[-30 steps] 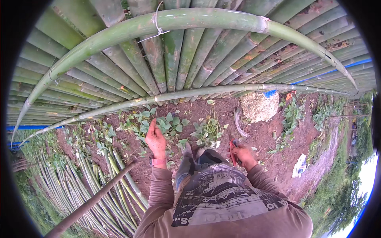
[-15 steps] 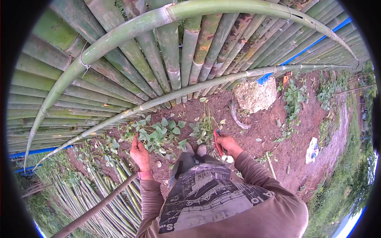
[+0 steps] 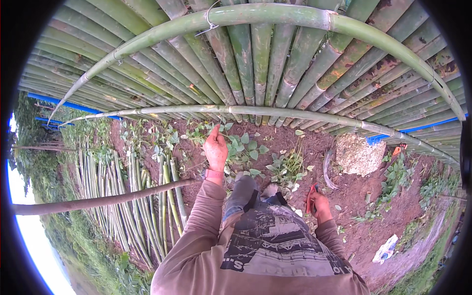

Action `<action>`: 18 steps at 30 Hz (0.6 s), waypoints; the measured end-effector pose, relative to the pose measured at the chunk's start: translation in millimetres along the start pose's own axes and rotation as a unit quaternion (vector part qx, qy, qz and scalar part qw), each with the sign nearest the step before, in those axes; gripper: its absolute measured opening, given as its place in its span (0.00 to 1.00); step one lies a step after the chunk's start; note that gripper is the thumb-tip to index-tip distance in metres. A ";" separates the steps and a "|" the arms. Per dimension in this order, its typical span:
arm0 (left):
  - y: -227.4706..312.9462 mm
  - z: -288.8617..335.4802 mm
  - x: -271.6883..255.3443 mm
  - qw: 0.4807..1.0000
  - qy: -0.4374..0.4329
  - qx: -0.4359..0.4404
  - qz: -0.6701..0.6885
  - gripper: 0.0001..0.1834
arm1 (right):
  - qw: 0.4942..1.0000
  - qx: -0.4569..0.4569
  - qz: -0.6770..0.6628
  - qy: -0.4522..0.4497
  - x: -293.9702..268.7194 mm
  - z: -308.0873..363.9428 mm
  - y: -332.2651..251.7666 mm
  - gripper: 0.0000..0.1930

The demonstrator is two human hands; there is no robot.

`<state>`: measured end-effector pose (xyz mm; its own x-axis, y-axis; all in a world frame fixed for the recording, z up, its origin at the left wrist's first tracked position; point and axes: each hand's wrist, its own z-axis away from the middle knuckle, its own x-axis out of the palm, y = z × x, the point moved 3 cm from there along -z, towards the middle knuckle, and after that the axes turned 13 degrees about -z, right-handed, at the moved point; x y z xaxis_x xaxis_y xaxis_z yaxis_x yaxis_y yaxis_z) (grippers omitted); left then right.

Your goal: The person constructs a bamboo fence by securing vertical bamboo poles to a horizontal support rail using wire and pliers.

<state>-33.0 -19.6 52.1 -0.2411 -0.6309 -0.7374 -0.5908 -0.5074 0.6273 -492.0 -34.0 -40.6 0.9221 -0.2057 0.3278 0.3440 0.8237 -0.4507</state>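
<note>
My left hand (image 3: 216, 150) reaches forward over leafy plants, just short of a long bamboo rail (image 3: 196, 110). Its fingers are drawn together in a pinch; anything between them is too small to make out. At the lower right, my right hand (image 3: 321, 206) is wrapped around red-handled pliers (image 3: 309, 198), held low beside my body. Ahead stands a wall of green bamboo poles (image 3: 261, 69), crossed by the rail and by a thicker bamboo crosspiece (image 3: 265, 14). A twisted wire tie (image 3: 209, 22) loops around the thicker one.
A bundle of loose wire (image 3: 327, 169) lies on the soil by a pale rock (image 3: 360, 155). An orange-handled tool (image 3: 396, 151) is beyond it. Cut bamboo poles (image 3: 115, 196) lie at left, and a slanting wooden pole (image 3: 108, 200) crosses near my left forearm.
My view has swung left along the bamboo wall. My left hand has stretched forward toward the lower rail. The right hand keeps the pliers and stays low, nearer my body.
</note>
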 end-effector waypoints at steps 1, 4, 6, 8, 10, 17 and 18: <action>-0.4 -3.4 6.9 0.999 0.009 -0.006 0.031 0.19 | 1.000 -0.001 -0.004 0.001 5.3 1.0 1.5 0.13; -4.9 -18.7 30.3 1.000 0.005 -0.015 0.014 0.19 | 1.000 0.001 0.008 0.023 16.6 3.7 3.7 0.15; -13.8 -26.8 41.9 0.999 0.038 0.001 0.025 0.18 | 0.999 -0.006 0.014 0.037 34.5 11.6 1.6 0.16; -23.0 -33.8 43.5 0.999 0.038 0.009 0.026 0.19 | 0.999 -0.016 0.039 0.029 43.3 4.1 7.5 0.16; -11.5 -43.9 24.5 0.999 -0.023 -0.016 0.026 0.18 | 0.993 -0.043 0.107 0.010 70.0 9.3 7.3 0.15; -5.7 -44.1 -114.7 0.908 -0.417 0.033 0.010 0.18 | 0.756 -0.396 0.505 -0.130 251.1 67.8 0.9 0.20; -6.4 -41.4 -121.0 0.852 -0.521 0.024 0.038 0.19 | 0.757 -0.408 0.481 -0.171 275.4 72.2 4.5 0.23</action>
<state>31.8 35.7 147.6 -0.8178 0.2164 -0.5332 -0.5685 -0.4476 0.6903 -249.3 -48.8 107.6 0.7635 0.5451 -0.3462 -0.3347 -0.1244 -0.9341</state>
